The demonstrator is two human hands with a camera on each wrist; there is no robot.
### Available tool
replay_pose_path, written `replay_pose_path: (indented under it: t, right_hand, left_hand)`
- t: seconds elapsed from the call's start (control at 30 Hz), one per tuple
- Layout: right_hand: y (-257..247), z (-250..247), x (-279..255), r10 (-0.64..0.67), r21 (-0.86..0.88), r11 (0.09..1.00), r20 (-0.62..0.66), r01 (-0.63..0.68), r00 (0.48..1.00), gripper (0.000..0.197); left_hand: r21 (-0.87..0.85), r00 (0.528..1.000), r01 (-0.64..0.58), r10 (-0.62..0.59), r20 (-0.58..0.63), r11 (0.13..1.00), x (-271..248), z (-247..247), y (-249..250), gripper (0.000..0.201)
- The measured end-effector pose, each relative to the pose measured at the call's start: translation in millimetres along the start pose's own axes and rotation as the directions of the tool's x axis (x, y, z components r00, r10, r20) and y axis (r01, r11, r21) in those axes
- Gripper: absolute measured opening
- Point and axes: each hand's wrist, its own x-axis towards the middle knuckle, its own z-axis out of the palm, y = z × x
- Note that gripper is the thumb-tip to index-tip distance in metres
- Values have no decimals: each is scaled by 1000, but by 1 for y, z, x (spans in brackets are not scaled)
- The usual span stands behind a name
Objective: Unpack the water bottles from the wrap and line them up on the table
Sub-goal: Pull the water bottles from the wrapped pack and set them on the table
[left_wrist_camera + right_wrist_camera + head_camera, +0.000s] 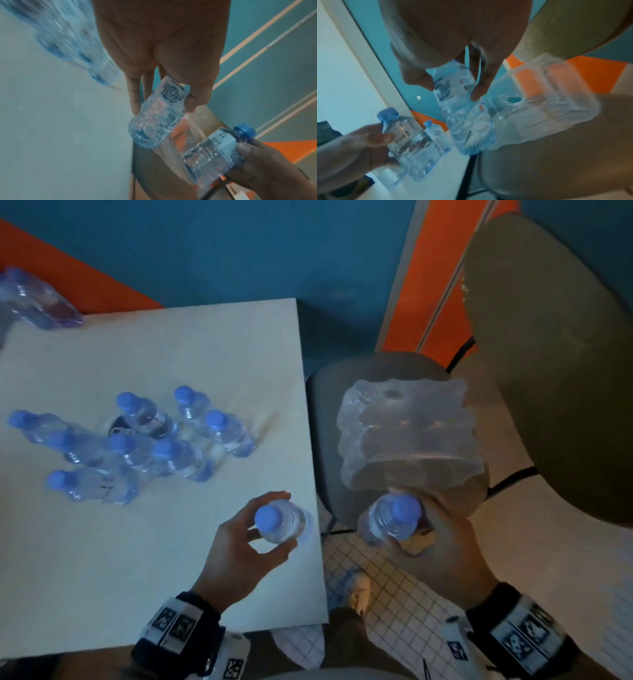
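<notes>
My left hand grips a small clear water bottle with a blue cap, over the near right corner of the white table; the same bottle shows below my fingers in the left wrist view. My right hand grips a second bottle just off the table's edge, seen as bottle in the right wrist view. The clear plastic wrap lies on a grey chair seat beyond that hand. Several bottles stand clustered on the table.
Another wrapped pack of bottles lies at the table's far left corner. A second chair stands at the right. Tiled floor and my shoe show between table and chairs. Blue and orange walls lie behind.
</notes>
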Motion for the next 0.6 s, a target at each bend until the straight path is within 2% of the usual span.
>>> replay_pose_path:
  t: [0.1,0.17,0.23,0.33,0.47,0.6]
  right_hand:
    - [-31,65,19,53,117,991,136,-70,989,67]
    - [-53,118,34,87,120,987,139,-104,986,64]
    - [-70,170,50,121,68,989,94,-128,988,63]
    - [-97,226,69,166,-18,986,16,-166,986,65]
    - [-121,260,78,238,-121,963,-28,-240,971,53]
    - [-135,264,78,318,-131,938,-55,-322,947,70]
  left_hand:
    - [18,987,82,-78,-143,996,-17,-57,-37,65]
    - [25,959,146,-135,-247,989,-21,-92,-66,63]
    - [60,945,178,-153,-288,982,-19,-123,-94,63]
    - [48,964,172,-158,-216,984,-6,-154,-119,65]
    - [18,992,98,-96,-80,995,8,-169,-133,62]
    - [-37,995,93,-94,-25,995,16,-175,-141,68]
